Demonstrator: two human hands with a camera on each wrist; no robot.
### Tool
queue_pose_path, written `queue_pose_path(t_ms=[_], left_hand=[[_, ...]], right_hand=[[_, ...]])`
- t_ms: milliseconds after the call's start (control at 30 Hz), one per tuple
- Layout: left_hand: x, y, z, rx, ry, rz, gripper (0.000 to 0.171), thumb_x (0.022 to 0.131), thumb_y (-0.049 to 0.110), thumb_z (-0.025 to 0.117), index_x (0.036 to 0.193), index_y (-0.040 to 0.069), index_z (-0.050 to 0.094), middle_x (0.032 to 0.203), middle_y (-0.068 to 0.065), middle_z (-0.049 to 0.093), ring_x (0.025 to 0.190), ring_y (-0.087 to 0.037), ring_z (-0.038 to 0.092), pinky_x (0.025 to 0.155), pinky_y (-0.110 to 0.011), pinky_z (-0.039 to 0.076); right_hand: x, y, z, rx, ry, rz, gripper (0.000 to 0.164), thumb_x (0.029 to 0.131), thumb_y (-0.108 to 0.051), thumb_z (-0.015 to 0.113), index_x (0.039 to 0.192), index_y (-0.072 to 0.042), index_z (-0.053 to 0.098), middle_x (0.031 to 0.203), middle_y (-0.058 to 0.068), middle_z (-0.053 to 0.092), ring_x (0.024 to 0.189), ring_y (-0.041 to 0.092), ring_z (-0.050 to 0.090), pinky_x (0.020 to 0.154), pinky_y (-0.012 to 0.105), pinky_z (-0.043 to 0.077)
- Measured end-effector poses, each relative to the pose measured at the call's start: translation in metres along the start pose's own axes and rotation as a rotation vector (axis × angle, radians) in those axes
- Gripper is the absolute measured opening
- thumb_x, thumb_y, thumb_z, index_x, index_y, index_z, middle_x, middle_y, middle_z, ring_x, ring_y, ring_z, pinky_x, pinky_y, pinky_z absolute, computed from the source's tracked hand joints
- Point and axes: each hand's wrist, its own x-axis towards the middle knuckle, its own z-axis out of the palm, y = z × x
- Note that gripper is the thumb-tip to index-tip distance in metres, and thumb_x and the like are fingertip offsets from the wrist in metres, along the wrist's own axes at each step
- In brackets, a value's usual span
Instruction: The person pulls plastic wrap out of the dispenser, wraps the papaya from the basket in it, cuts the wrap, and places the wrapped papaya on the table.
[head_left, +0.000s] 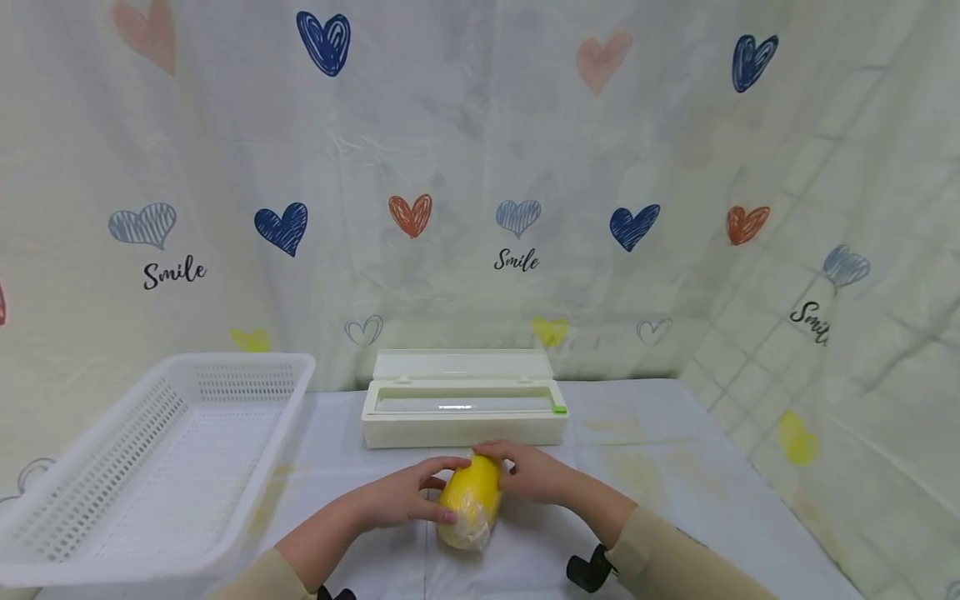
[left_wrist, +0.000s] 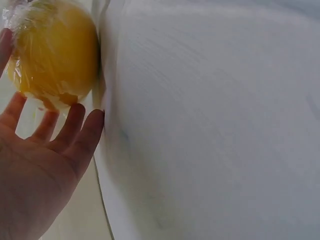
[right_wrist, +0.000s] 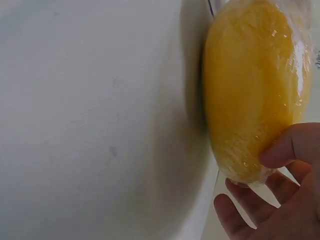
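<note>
A yellow oblong fruit (head_left: pixel 474 493), wrapped in clear cling film, is held just above or on the white table in front of me. Its exact kind cannot be told. My left hand (head_left: pixel 401 497) holds it from the left, thumb near the lower end and fingers at the upper side. From the right, my right hand (head_left: pixel 528 472) grips the far end. In the right wrist view the thumb (right_wrist: pixel 285 150) presses on the film and the fingers reach behind the fruit (right_wrist: pixel 255 90). Bunched film shows at its near end in the head view.
Behind the hands stands a white cling film dispenser (head_left: pixel 465 431) with its lid raised and a green slider (head_left: pixel 559 409) at the right. A white perforated plastic basket (head_left: pixel 292 392) occupies the left side. A heart-patterned curtain (head_left: pixel 450 125) hangs behind the table.
</note>
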Motion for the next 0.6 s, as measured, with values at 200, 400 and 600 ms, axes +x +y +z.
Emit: queue_pose_path(t_ms=[200, 400, 600], left_hand=[[0.001, 0.004, -0.003, 0.059, -0.033, -0.008, 0.070, 0.084, 0.044, 0.077, 0.144, 0.051, 0.040, 0.154, 0.003, 0.037, 0.132, -0.030, 0.047, 0.102, -0.059, 0.043], [-0.010, 0.005, -0.006, 0.021, 0.109, -0.037, 0.074, 0.085, 0.045, 0.077, 0.149, 0.031, 0.042, 0.152, -0.007, 0.039, 0.127, -0.029, 0.051, 0.094, -0.052, 0.050], [-0.024, 0.005, 0.005, 0.035, 0.344, -0.032, 0.040, 0.088, 0.037, 0.075, 0.119, 0.017, 0.061, 0.122, -0.003, 0.056, 0.099, -0.020, 0.060, 0.071, -0.035, 0.053]], right_hand=[[-0.004, 0.001, -0.005, 0.002, -0.013, -0.027, 0.048, 0.092, -0.011, 0.062, 0.140, -0.012, 0.057, 0.139, 0.006, 0.056, 0.124, 0.029, 0.053, 0.100, 0.053, 0.047], [-0.013, 0.001, -0.009, 0.008, -0.053, 0.004, 0.057, 0.089, -0.011, 0.066, 0.144, -0.008, 0.051, 0.138, 0.008, 0.053, 0.119, 0.029, 0.053, 0.099, 0.057, 0.046], [-0.021, 0.007, -0.008, 0.024, -0.044, 0.014, 0.056, 0.089, -0.013, 0.072, 0.142, -0.008, 0.053, 0.138, 0.007, 0.051, 0.110, 0.023, 0.053, 0.094, 0.046, 0.050]])
